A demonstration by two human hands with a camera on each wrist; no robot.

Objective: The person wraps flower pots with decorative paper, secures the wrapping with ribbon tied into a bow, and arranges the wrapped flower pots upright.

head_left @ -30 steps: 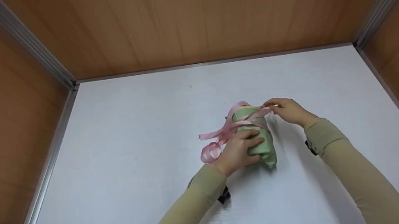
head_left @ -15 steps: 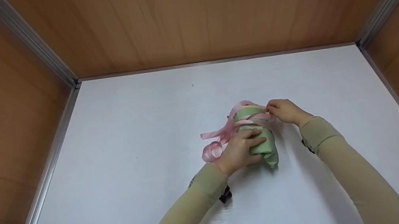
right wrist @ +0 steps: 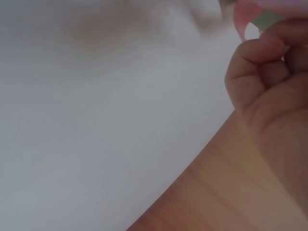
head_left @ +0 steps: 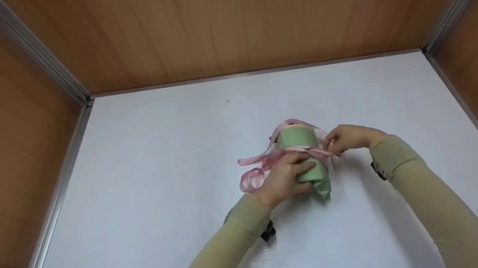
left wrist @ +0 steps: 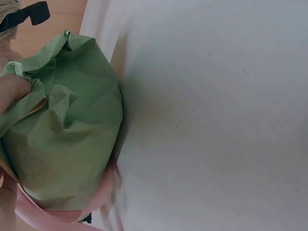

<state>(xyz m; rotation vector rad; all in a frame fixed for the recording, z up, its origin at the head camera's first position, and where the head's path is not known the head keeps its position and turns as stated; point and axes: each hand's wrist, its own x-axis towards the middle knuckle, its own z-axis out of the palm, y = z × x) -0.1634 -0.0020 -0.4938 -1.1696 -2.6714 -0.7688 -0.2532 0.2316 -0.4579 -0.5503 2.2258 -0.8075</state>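
A green paper-wrapped bundle point(head_left: 297, 136) lies on the white table, its crumpled end toward the person. My left hand point(head_left: 282, 182) grips it around the lower half, fingers across its top; a digit also shows at the folded paper point(left wrist: 62, 120) in the left wrist view. Around the bundle's middle runs a pink ribbon point(head_left: 321, 152), with further loops and a loose tail to the left. At the bundle's right side my right hand point(head_left: 347, 137) pinches the ribbon. Its curled fingers point(right wrist: 250, 72) show in the right wrist view, where the exact pinch point is partly hidden.
The white table point(head_left: 163, 141) is bounded by a wooden back wall point(head_left: 221, 21) and wooden side walls with metal edge strips. A coil of pink ribbon point(head_left: 252, 180) lies left of the bundle, close to the left wrist. Black wrist devices show under both sleeves.
My right hand has moved toward the person along the bundle's right side, drawing the ribbon strands down from near the far end to the middle. The left hand keeps its hold.
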